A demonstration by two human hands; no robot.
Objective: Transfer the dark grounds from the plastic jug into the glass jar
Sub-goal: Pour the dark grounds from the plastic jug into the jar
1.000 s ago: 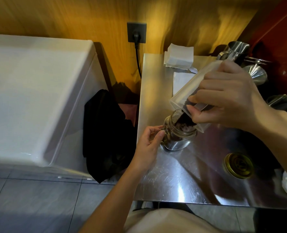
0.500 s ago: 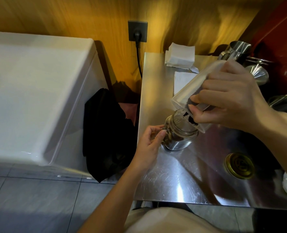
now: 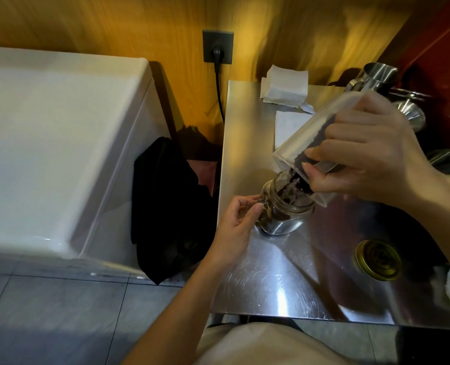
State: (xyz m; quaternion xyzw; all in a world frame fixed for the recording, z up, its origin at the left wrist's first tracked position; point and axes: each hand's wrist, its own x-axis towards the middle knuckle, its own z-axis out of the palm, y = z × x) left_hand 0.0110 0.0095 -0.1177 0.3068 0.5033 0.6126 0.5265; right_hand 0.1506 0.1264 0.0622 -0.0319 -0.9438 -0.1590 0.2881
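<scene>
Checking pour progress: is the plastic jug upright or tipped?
Tipped. The right hand holds the plastic jug mouth-down over the glass jar, dark grounds spilling in.

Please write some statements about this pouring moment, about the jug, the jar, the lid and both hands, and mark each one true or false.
1. The right hand tilts the plastic jug over the glass jar. True.
2. The gold lid is screwed onto the jar. False: it lies on the steel table, apart from the jar.
3. The left hand steadies the jar by its side. True.
4. The jar is empty. False: dark grounds are falling in and some already lie inside.
5. The jug stands upright on the table. False: it is held tilted in the air.
</scene>
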